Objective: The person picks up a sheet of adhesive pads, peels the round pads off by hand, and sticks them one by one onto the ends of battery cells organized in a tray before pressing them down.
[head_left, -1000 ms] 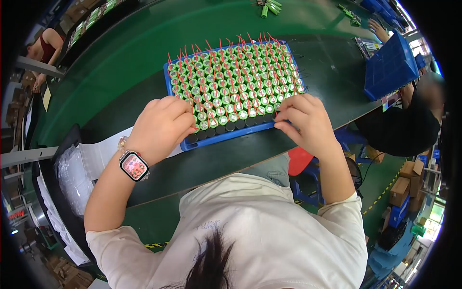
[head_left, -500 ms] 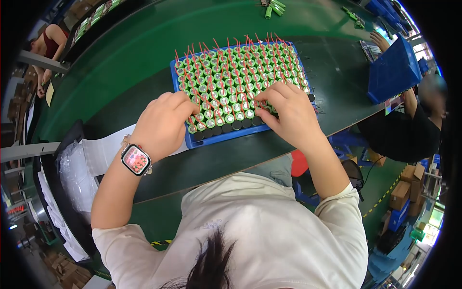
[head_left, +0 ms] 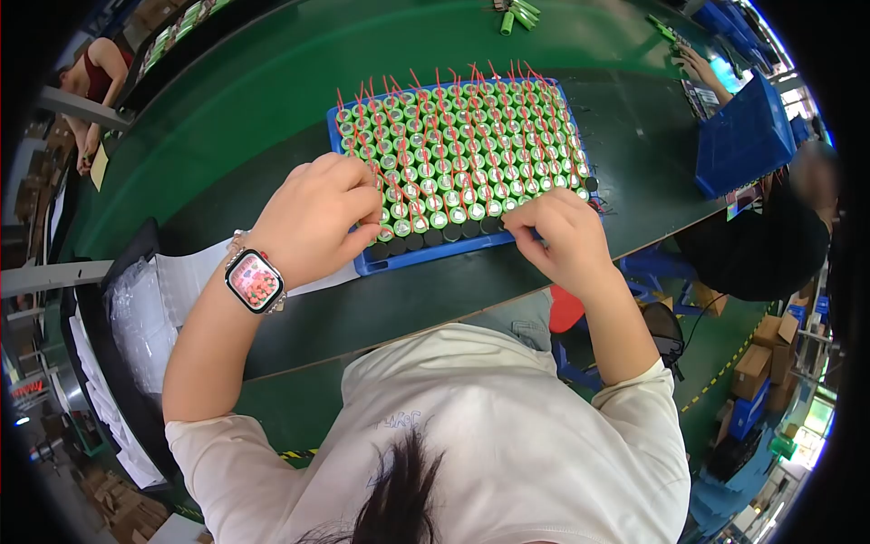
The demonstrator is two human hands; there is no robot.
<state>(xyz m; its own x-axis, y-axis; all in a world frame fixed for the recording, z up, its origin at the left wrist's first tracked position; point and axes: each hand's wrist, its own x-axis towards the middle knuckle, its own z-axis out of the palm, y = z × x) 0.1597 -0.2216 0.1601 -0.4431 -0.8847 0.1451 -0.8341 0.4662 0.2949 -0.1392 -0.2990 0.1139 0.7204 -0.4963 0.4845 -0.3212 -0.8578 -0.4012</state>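
A blue tray (head_left: 417, 260) on the dark green bench is packed with upright green battery cells (head_left: 439, 186), with red wires (head_left: 467, 136) across and above their tops. Black round ends (head_left: 433, 238) show along the tray's near row. My left hand (head_left: 317, 218) is at the near left corner, fingers curled beside the cells. My right hand (head_left: 564, 238) bends over the near edge, right of the middle, thumb and forefinger drawn together by the black ends. What either hand grips, if anything, is hidden by the fingers.
White sheets (head_left: 195, 281) and clear plastic wrap (head_left: 145, 317) lie to the left. A blue bin (head_left: 745, 136) stands at the right, near another person's hand (head_left: 702, 71). Loose green cells (head_left: 518, 16) lie at the back. Another person (head_left: 100, 77) is at far left.
My right hand has drawn back from above the cells to the near edge, its thumb and fingers closing. My left hand has turned slightly. The tray appears shifted a little right in view.
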